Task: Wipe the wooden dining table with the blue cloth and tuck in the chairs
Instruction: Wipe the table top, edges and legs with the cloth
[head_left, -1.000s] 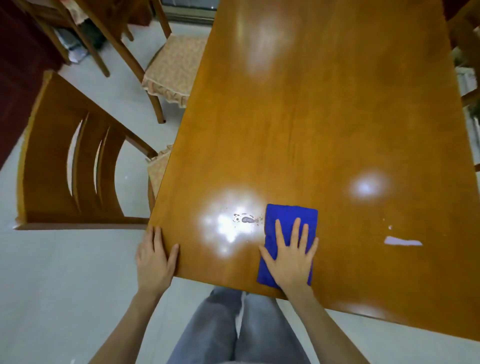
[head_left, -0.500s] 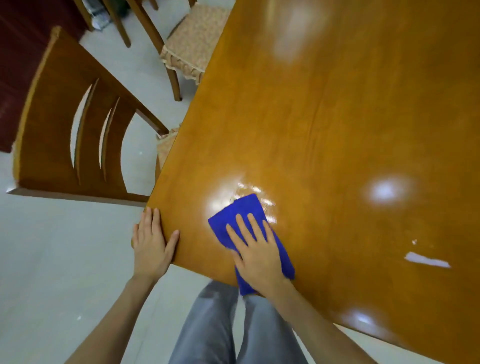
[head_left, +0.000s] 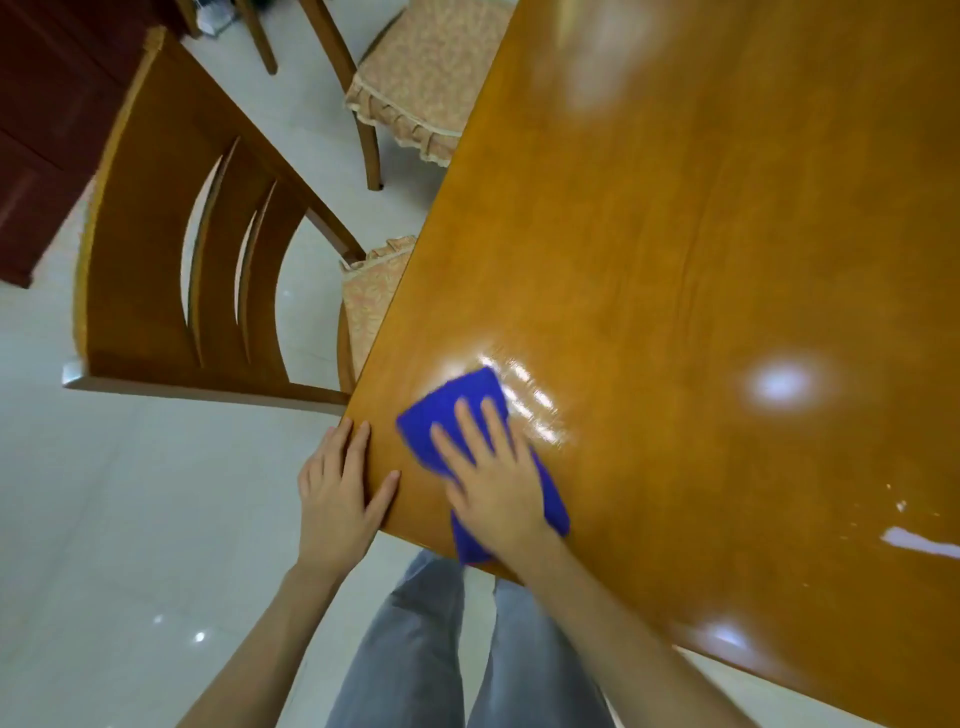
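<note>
The wooden dining table (head_left: 675, 260) fills the right of the view. Near its front left corner lies the blue cloth (head_left: 457, 400), with my right hand (head_left: 493, 483) pressed flat on top, fingers spread. Wet streaks shine just right of the cloth. My left hand (head_left: 337, 493) grips the table's corner, thumb on top. A wooden chair (head_left: 171, 249) with a slatted back stands at the table's left side, its cushioned seat partly under the top. A second chair (head_left: 415, 88) with a frilled cushion stands further back, pulled out from the table.
A white mark (head_left: 919, 540) and small specks sit on the tabletop at the right. A dark red cabinet (head_left: 47, 135) stands at the far left. Pale tiled floor (head_left: 130, 545) lies around the table. My legs in grey trousers (head_left: 441, 649) are at the near edge.
My right hand has slid the blue cloth leftward over the smudge toward the table's corner, leaving wet streaks. My left hand stays on the corner. The view has shifted left.
</note>
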